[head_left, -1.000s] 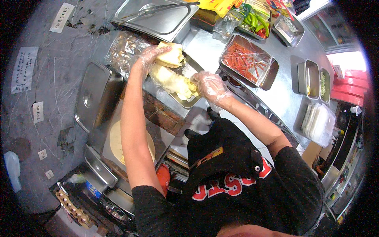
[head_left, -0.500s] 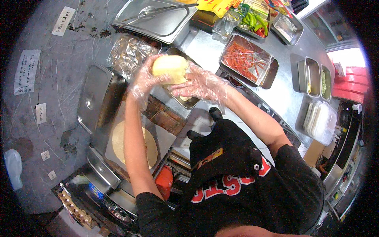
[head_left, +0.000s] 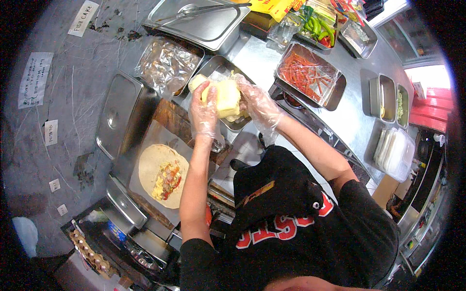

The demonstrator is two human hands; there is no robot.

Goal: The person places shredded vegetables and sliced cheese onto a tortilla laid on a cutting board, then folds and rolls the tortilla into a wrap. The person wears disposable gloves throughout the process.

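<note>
A pale yellow block that looks like cheese [head_left: 227, 99] is held over a metal pan [head_left: 217, 66] with pale bits inside. My left hand [head_left: 205, 116], in a clear plastic glove, grips the block's left side, fingers wrapped over it. At its crumbly right edge my right hand [head_left: 259, 103], gloved the same way, has its fingers closed against it; some fingertips are hidden. Left of my left forearm, a flat round tortilla [head_left: 149, 162] lies on paper [head_left: 171, 134], with a strip of mixed filling [head_left: 168, 180] of yellow, red and brown pieces.
A foil-covered pan [head_left: 167, 65] and a lidded steel pan [head_left: 208, 29] stand beyond the hands. To the right are a pan of orange-red strips [head_left: 306, 72], green peppers [head_left: 318, 29] and stacked plastic containers [head_left: 394, 151]. A steel lid [head_left: 119, 116] leans against the left wall.
Both hands and the block have moved slightly right and nearer to me, and the block has tilted. My left forearm has shifted right, uncovering the tortilla's filling.
</note>
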